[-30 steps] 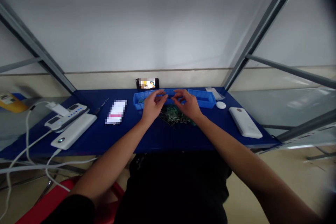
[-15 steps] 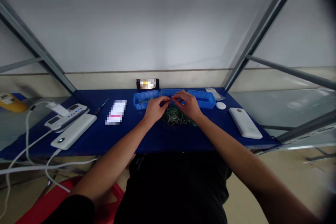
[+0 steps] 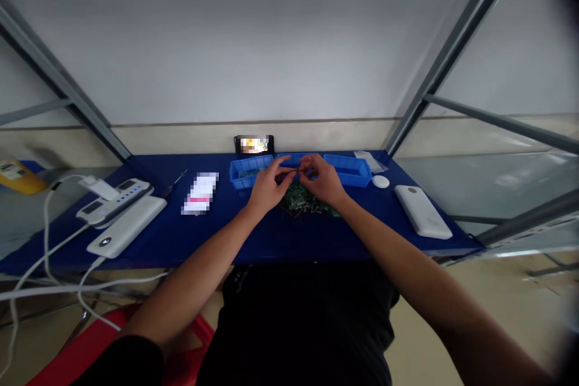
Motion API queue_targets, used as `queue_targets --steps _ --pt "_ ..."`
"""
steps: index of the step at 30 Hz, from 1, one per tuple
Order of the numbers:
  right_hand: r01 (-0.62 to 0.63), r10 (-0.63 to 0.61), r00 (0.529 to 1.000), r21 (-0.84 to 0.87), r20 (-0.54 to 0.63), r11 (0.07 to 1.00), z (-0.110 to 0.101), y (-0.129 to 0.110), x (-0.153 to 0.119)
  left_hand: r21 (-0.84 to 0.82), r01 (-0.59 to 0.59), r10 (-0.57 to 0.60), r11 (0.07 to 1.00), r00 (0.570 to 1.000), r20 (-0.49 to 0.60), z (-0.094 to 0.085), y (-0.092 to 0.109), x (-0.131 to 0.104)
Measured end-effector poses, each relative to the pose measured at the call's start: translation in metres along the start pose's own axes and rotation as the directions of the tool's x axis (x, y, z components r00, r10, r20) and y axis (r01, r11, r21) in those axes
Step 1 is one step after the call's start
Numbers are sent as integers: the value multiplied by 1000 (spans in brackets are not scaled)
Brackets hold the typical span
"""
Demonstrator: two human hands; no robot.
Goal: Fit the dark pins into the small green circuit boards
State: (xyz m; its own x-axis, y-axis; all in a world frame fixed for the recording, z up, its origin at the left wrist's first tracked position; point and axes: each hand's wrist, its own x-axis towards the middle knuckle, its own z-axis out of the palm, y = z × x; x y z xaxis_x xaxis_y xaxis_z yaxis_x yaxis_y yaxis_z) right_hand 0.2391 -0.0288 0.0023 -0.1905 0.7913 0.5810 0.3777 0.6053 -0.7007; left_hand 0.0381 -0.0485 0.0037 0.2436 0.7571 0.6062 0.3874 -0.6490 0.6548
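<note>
My left hand (image 3: 268,186) and my right hand (image 3: 324,181) meet fingertip to fingertip above a pile of small green and metallic parts (image 3: 302,200) on the blue table. Both hands are closed in a pinch, and what lies between the fingertips is too small to name. Behind them stand three blue bins: the left bin (image 3: 239,182) has some green pieces in it, the middle bin (image 3: 289,158) is mostly hidden by my hands, and the right bin (image 3: 355,178) sits beside my right hand.
A lit phone (image 3: 200,193) lies left, near a screwdriver (image 3: 174,184), a power bank (image 3: 128,227) and a charger with cables (image 3: 115,202). Another phone (image 3: 254,145) leans at the back. Right are a white disc (image 3: 380,181), a plastic bag (image 3: 370,161) and a white power bank (image 3: 422,211).
The fingers of my left hand have spread a little upward, and my right fingers have curled in more. Both hands stay over the pile.
</note>
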Motion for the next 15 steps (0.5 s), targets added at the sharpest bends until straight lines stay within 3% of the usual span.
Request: queue_targets --steps 10,15 --pt "-141 158 987 330 -26 933 -2 8 8 21 16 -16 1000 999 31 1 -4 1" --pt "-126 155 986 332 -63 935 -2 9 9 48 11 -12 999 1000 27 1 -6 1"
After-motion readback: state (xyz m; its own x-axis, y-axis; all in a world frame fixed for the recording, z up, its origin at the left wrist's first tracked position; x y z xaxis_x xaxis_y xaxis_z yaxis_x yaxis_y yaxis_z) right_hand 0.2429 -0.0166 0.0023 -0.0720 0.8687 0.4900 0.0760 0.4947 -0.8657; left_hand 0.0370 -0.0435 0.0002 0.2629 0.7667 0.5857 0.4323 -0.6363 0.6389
